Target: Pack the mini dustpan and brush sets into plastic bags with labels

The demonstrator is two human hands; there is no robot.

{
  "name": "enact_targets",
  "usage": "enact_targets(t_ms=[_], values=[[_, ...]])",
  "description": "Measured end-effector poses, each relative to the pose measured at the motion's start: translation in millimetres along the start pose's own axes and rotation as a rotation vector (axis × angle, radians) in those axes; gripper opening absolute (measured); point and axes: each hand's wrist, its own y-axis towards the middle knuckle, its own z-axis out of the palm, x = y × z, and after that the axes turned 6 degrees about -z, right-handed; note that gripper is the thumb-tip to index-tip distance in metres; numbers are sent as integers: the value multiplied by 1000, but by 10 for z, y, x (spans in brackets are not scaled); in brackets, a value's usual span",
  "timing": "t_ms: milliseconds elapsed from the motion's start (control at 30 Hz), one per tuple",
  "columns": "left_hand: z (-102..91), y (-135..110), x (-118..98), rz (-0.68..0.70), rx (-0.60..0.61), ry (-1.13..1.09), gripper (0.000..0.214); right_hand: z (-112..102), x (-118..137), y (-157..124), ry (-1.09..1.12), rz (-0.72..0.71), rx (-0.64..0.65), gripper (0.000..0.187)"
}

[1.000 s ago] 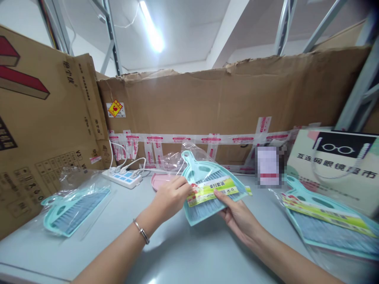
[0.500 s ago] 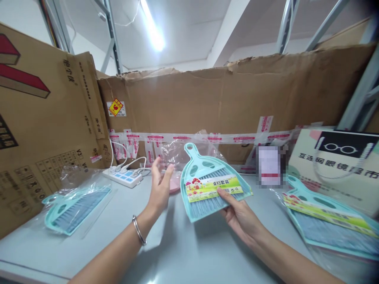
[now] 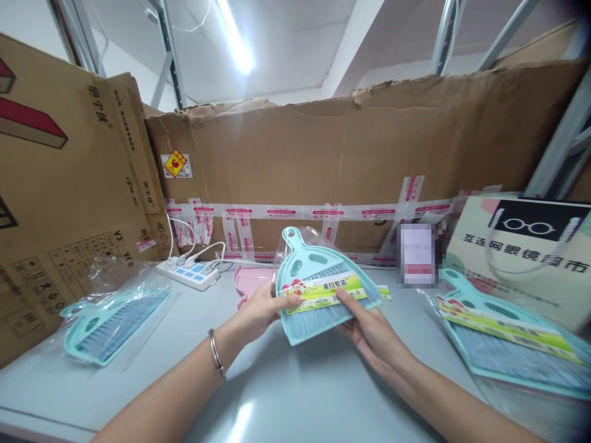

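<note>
A turquoise dustpan (image 3: 295,264) with a grey-bristled brush (image 3: 318,320) nested in it is held tilted above the table, handle pointing up. A green and yellow printed paper band (image 3: 323,294) runs across both. My left hand (image 3: 265,307) grips the left edge, its thumb on the band. On the lower right edge, my right hand (image 3: 369,326) pinches the set with its thumb on the band; its other fingers are partly hidden underneath. Clear plastic (image 3: 316,237) shows behind the handle. A pink dustpan (image 3: 252,283) lies behind my left hand, partly hidden.
Bagged turquoise dustpan sets lie at left (image 3: 111,326) and at right (image 3: 512,338). A white power strip (image 3: 189,274) with plugged-in cables sits at the back left. Cardboard boxes (image 3: 286,154) wall the table's back and left. A paper bag (image 3: 521,264) stands at right.
My left hand, earlier raised and apart, has closed on the dustpan's left edge. The set has shifted slightly left, and more of the pink dustpan shows. The right hand keeps its grip.
</note>
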Motion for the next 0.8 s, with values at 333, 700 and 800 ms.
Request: enact_targets(t_ms=[333,700,800], values=[[-260,66,-33,-89,70,-31,64,-183,163,201,12,89,183,24],[-67,159,188,-233,-248,-160,23,-183,12,221,-87,170,29,16],[-31,146,168,-244,-292,-176,20,-193,55,231,-203,207,24,15]])
